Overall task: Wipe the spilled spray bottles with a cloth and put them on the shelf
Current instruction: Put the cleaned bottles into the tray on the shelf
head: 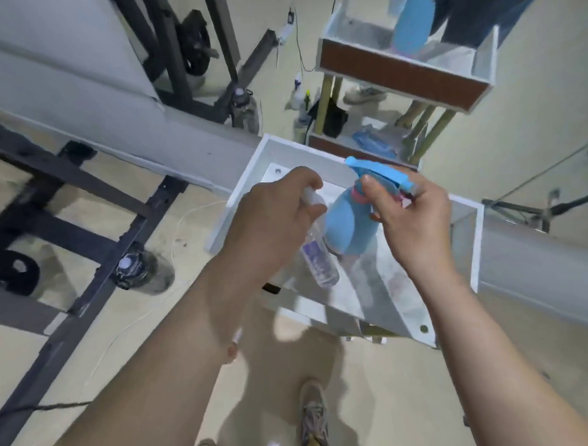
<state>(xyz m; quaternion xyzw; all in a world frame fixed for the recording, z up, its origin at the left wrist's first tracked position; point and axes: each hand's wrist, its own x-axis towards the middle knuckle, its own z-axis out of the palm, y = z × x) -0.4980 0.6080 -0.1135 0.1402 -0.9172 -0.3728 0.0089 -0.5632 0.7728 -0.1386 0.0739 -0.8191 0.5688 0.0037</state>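
Over a glossy beige floor (392, 403), a white shelf (283, 149) with raised edges holds both bottles between its walls: the left hand (275, 216) grips the clear spray bottle (320, 258) near its cap, and the right hand (416, 218) curls its fingers round the blue spray bottle (344, 221) at the trigger head.

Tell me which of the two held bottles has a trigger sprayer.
The blue bottle in the right hand: it carries a blue trigger head. The clear, purple-labelled bottle in the left hand has a plain white top.
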